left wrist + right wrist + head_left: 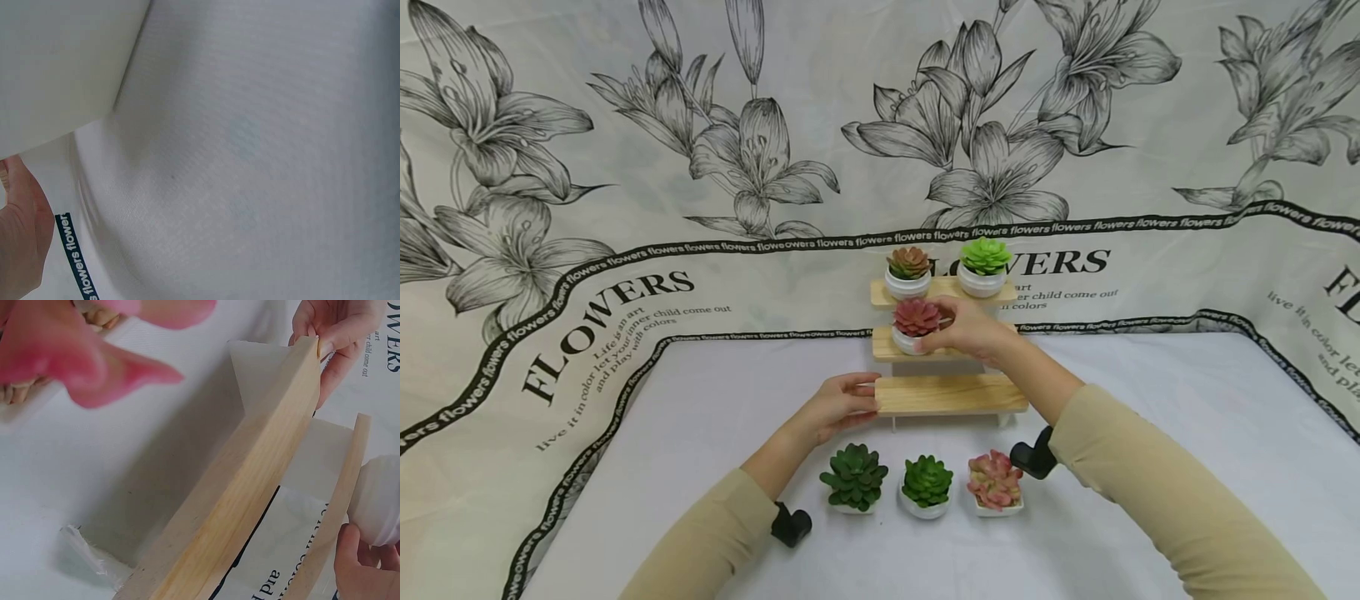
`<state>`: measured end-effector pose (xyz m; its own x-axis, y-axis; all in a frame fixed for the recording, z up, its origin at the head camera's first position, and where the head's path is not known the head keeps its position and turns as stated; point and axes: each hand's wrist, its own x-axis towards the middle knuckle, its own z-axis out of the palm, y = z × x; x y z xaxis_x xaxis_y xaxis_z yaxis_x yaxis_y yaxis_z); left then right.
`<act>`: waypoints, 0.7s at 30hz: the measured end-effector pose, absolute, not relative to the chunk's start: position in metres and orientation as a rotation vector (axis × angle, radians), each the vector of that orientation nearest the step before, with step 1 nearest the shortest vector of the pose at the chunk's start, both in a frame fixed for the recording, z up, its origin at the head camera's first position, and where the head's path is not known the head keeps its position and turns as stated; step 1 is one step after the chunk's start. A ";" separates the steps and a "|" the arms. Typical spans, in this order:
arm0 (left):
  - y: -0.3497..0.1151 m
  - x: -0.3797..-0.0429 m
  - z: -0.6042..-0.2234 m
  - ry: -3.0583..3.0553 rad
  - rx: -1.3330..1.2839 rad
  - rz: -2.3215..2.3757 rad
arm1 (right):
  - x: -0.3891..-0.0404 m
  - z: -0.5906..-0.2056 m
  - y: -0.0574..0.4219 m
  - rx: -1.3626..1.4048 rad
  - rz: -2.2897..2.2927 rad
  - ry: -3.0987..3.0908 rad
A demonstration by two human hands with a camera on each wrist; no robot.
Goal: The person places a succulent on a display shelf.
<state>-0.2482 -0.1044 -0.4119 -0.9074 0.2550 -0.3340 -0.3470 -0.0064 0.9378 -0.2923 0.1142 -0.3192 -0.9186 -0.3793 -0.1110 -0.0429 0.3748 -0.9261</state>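
A three-step wooden display stand (951, 395) stands at the table's back. My left hand (842, 407) grips the left end of its lowest step; in the right wrist view that left hand (342, 347) has its thumb on the wood. With my right hand (970, 329) I hold a red succulent (917, 317) by its round white pot (378, 500), at the left of the middle step. On the top step sit a brownish-red succulent (908, 263) at left and a bright green succulent (985, 257) at right.
In front of the stand, a dark green succulent (854, 477), a green succulent (927, 482) and a pink succulent (995, 481) stand in a row on the white cloth (700, 433). A flower-printed backdrop (820, 283) hangs close behind the stand.
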 end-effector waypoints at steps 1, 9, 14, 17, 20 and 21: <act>-0.104 -0.248 -0.412 1.867 -0.093 1.967 | -0.292 -0.319 0.114 -0.365 -1.561 2.336; -0.104 -0.247 -0.412 1.872 -0.094 1.975 | -0.291 -0.323 0.113 -0.370 -1.627 2.331; -0.105 -0.245 -0.413 1.870 -0.107 1.960 | -0.289 -0.327 0.118 -0.374 -1.665 2.300; -0.105 -0.245 -0.413 1.873 -0.096 1.961 | -0.286 -0.325 0.124 -0.370 -1.675 2.275; -0.105 -0.246 -0.412 1.877 -0.087 1.968 | -0.284 -0.323 0.130 -0.355 -1.691 2.233; -0.105 -0.246 -0.412 1.875 -0.091 1.970 | -0.283 -0.323 0.133 -0.356 -1.699 2.216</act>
